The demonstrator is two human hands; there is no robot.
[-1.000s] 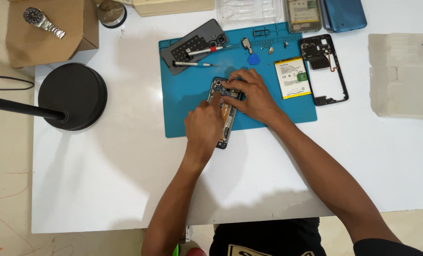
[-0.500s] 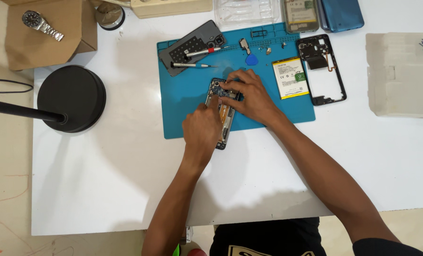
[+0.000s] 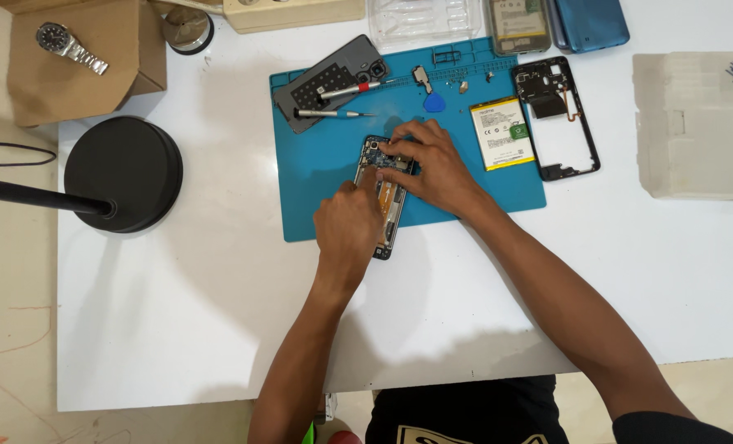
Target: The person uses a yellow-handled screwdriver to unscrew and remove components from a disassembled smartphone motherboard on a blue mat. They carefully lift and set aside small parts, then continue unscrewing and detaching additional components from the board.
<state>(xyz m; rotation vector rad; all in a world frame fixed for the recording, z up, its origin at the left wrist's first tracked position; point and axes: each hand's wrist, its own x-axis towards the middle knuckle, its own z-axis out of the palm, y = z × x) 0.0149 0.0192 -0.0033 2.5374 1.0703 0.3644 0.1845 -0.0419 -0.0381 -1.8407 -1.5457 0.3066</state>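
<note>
Pressing down on the opened phone [image 3: 385, 197], you are steadying it on the blue mat [image 3: 333, 181]; right hand [image 3: 436, 168] fingers are pinching its top end, left hand [image 3: 348, 226] is clenched beside its lengthwise body.

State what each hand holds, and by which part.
Both steady the opened phone on the mat: left hand on its left edge, right hand over its upper end. Neither lifts it.

Opened phone [image 3: 387, 193] on mat [image 3: 317, 189]; battery [image 3: 502, 131] right.
</note>
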